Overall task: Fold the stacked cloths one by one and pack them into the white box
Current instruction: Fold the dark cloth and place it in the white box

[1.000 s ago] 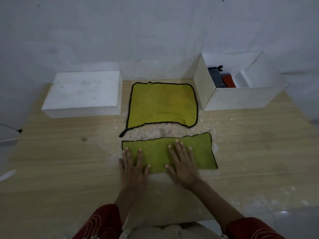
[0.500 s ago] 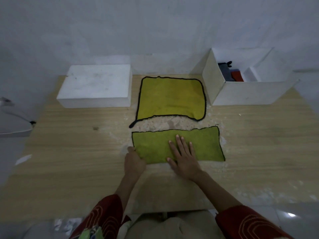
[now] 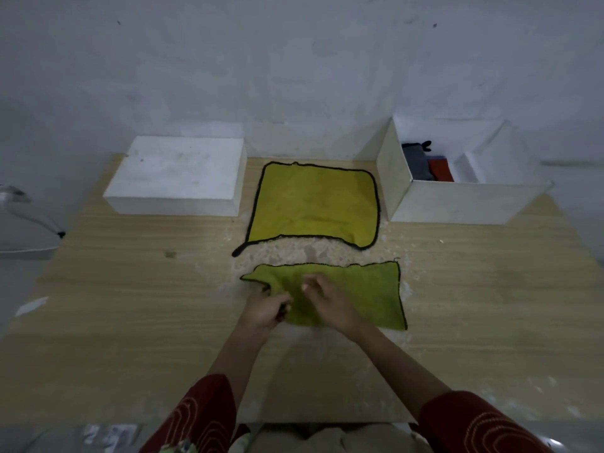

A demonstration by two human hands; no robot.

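A green cloth (image 3: 369,295), folded into a strip, lies on the wooden table in front of me. My left hand (image 3: 266,310) pinches its left end, which is lifted and crumpled. My right hand (image 3: 327,297) rests on the strip's middle with curled fingers, gripping the fabric. Beyond it a yellow-green cloth with black trim (image 3: 313,204) lies spread flat. The open white box (image 3: 457,201) stands at the back right, with a grey cloth (image 3: 415,158) and a red cloth (image 3: 441,170) folded inside.
A closed white box (image 3: 176,174) sits at the back left. The wooden table (image 3: 130,305) has worn, pale patches around the cloths. A white wall rises behind. A grey object (image 3: 19,230) lies off the table's left edge.
Both hands lay flat on the green strip before. Now the left hand has pinched and lifted the strip's left end rightward, and the right hand's fingers have curled on the middle.
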